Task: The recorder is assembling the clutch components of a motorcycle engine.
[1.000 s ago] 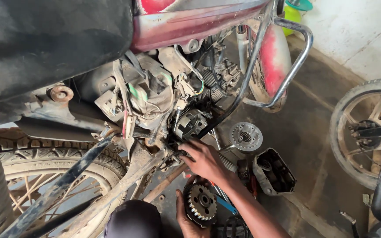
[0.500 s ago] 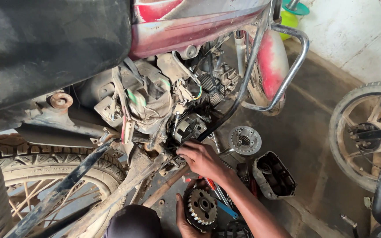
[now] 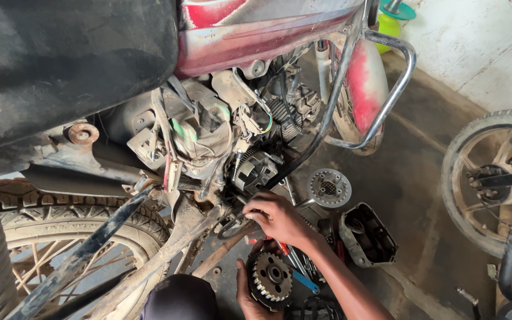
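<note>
Head view, looking down past the seat and red tank of a motorcycle (image 3: 256, 41) lying open at its engine side. Right hand (image 3: 280, 216) is stretched forward from a bare forearm, knuckles up, fingers curled down against the exposed clutch assembly (image 3: 255, 170) in the engine opening; whether the fingertips pinch a small part or only press on it cannot be told, as they are hidden beneath the hand. Left hand (image 3: 250, 293) is lower in the frame, palm up and cupped closed around the rim of a toothed clutch hub (image 3: 271, 278), held just above the floor. Beside the forearm lie loose tools (image 3: 300, 266) with red and blue handles, a round pressure plate (image 3: 329, 188) and an engine side cover (image 3: 367, 234) resting hollow side up. Judged risks: the hub, gripped only at its edge, could slip onto the tools below; a small fastener freed at the engine could fall among the clutter and be lost; grit from the dusty floor could enter the open cover.
</note>
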